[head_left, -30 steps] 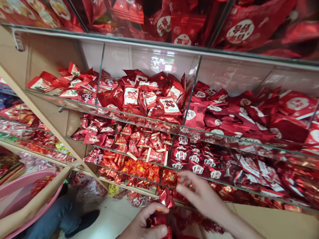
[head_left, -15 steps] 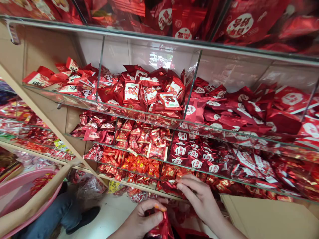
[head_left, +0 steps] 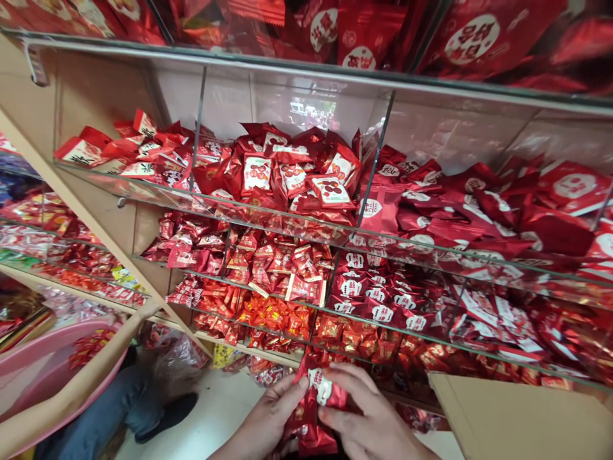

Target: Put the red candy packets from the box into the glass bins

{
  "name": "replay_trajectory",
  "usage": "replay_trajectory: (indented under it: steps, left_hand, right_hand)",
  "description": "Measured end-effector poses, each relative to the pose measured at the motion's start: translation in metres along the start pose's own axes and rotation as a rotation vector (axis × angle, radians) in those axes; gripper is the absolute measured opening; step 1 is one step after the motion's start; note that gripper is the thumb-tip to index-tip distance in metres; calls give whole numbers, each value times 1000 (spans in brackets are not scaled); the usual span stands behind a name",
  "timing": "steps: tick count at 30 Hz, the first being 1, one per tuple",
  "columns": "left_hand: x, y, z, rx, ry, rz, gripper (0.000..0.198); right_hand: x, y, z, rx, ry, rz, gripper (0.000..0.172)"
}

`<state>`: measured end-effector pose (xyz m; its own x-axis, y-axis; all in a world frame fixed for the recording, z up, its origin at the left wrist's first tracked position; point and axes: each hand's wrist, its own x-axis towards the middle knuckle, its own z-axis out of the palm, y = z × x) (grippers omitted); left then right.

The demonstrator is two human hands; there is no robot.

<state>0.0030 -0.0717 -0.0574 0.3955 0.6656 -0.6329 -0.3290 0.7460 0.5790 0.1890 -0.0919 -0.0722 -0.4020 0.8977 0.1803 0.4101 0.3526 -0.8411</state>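
retail shop, bulk sweets section. tiered glass bins [head_left: 287, 220] with dividers, each heaped with red wrapped candy packs [head_left: 330, 188], sorted by type. wooden shelf frame [head_left: 90, 220] on the left carries more stock. cardboard box [head_left: 517, 415] bottom right, pink basin [head_left: 43, 370] bottom left.

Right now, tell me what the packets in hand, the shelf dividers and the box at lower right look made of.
The red packets: likely metallised plastic film, glossy; crinkled with bright glints.
The shelf dividers: clear glass or acrylic, which I cannot tell; see-through, reflective.
The box: brown cardboard, matt, flat and dull.
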Motion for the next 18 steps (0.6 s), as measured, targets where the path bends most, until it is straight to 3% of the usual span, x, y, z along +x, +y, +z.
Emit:
replay_trajectory:
  steps: [2, 5, 8, 10, 12, 15, 18]
  left_hand:
    - [2, -1, -3, 44, -46, 64, 34]
    - [10, -4, -9, 148, -145, 181, 29]
    - [18, -9, -15, 222, -219, 229, 32]
    - [22, -10, -16, 251, -231, 247, 33]
    - [22, -10, -16, 339, -158, 311, 32]
    - [21, -6, -15, 487, -25, 365, 31]
    - [19, -3, -14, 520, -24, 315, 33]
  right_hand:
    - [-3, 3, 5, 108, 102, 9, 42]
    - [-3, 9, 19, 319, 169, 192, 53]
    - [2, 10, 28, 390, 177, 303, 39]
    - [6, 5, 22, 386, 191, 365, 36]
    - [10, -2, 1, 387, 220, 418, 35]
    - [23, -4, -55, 255, 358, 361, 31]
    - [54, 16, -119, -250, 603, 238, 34]
